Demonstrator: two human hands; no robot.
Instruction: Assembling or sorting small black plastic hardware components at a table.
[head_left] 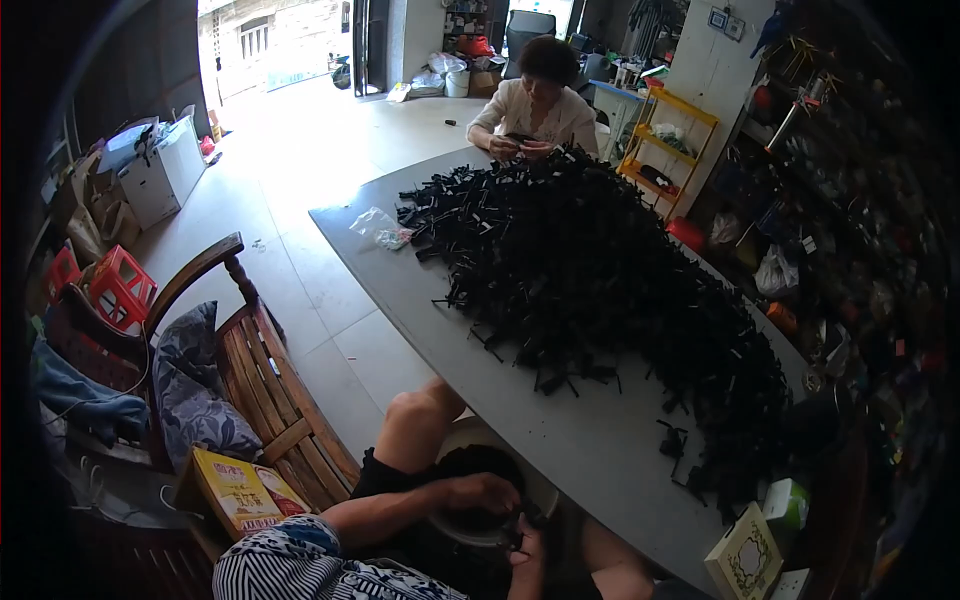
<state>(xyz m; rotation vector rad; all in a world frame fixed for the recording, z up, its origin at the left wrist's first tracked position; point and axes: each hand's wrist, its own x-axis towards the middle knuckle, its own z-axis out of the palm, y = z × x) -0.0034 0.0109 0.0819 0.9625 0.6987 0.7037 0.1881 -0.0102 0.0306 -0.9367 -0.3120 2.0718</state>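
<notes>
Over a pale basin (546, 490) on the floor side of the table edge, my two hands are close together. My left hand (484, 492) has its fingers curled inward and pinched; what lies in them is too dark to make out. Just beside it, my right hand (528, 548) grips a small black part (536, 519). Dark pieces (475, 465) lie inside the basin. On the table (400, 290) rises a large heap of small black parts (570, 260), with thin stick-like ends poking out.
Across the table a person (540, 105) handles a dark piece. A clear plastic bag (380, 230) lies at the table's left edge. A patterned box (745, 555) and a green-and-white pack (787, 503) stand at the near right corner. Left are a wooden bench (285, 385) and yellow carton (245, 490).
</notes>
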